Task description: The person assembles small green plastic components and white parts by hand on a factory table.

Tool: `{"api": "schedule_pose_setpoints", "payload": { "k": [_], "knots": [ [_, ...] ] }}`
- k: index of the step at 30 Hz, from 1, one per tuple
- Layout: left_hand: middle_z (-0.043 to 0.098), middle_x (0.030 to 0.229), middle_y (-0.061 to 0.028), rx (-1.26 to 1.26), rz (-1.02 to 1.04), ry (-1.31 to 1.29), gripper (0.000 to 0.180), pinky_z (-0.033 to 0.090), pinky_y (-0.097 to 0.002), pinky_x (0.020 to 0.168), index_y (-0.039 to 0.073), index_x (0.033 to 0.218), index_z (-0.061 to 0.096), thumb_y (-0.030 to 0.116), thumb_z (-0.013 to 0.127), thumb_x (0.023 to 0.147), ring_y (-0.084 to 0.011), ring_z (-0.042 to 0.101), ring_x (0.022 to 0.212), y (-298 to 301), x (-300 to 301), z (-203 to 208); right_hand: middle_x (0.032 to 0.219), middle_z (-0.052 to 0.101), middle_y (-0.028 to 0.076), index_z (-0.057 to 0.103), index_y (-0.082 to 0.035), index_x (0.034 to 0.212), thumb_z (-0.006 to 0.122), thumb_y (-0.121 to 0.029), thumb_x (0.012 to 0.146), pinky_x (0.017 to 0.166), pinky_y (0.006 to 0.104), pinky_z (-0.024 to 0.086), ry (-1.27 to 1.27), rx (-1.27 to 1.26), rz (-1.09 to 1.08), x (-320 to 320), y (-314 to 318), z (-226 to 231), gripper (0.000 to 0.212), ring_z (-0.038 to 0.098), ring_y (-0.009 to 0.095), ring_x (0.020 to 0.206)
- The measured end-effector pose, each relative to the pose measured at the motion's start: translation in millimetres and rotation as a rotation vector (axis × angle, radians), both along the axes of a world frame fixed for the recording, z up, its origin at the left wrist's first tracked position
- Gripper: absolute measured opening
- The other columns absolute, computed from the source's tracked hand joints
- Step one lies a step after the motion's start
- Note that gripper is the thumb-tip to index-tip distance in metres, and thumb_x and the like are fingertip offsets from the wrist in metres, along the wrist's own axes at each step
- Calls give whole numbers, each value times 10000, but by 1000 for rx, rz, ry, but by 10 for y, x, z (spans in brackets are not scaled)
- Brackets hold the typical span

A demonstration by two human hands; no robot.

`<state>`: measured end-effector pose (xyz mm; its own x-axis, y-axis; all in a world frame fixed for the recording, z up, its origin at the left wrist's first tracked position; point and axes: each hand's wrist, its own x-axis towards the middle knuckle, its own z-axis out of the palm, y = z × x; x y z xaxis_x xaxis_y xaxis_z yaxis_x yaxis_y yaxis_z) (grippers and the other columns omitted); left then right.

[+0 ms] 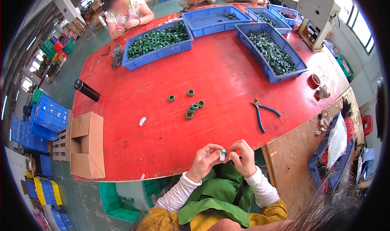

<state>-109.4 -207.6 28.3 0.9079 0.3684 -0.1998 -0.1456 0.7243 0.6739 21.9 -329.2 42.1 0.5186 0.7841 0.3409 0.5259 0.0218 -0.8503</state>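
Close to the table's near edge, my left hand (203, 162) pinches a small green ring (224, 151) with a whitish strip or piece at it. My right hand (243, 158) is at the ring's other side, its thumb and fingertips bent together; whether they grip the ring or the whitish piece is too small to tell. Further in on the red table (150, 84) lie several loose green rings (194, 106), some touching, two apart. To their right rest cutting pliers with blue handles (260, 113), jaws pointing away from me. A small clear-white piece (142, 121) lies at the left.
Blue trays of green rings stand far left (158, 54) and far right (270, 74); another blue tray (215, 30) holds a few. A black flask (86, 90) and cardboard box (87, 166) are left, a machine (317, 17) far right. Other people sit across.
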Motion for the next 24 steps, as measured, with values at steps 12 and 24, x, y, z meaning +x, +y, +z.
{"api": "schedule_pose_setpoints", "payload": {
  "k": [12,24],
  "knots": [
    [635,982,-98,-64,105,-33,148,567,-320,780,17,1077,546,70,534,940,-181,645,893,-61,58,-118,841,618,13,618,-104,802,762,-107,606,737,367,477,-539,322,-34,-67,136,126,243,588,211,801],
    [661,960,-118,-136,232,-40,134,564,-362,762,39,1061,546,104,533,944,-241,665,884,-164,178,-58,833,686,-30,597,-115,882,799,-197,678,957,509,313,-320,156,-219,-291,-25,-3,300,522,251,1026]
  ]
}}
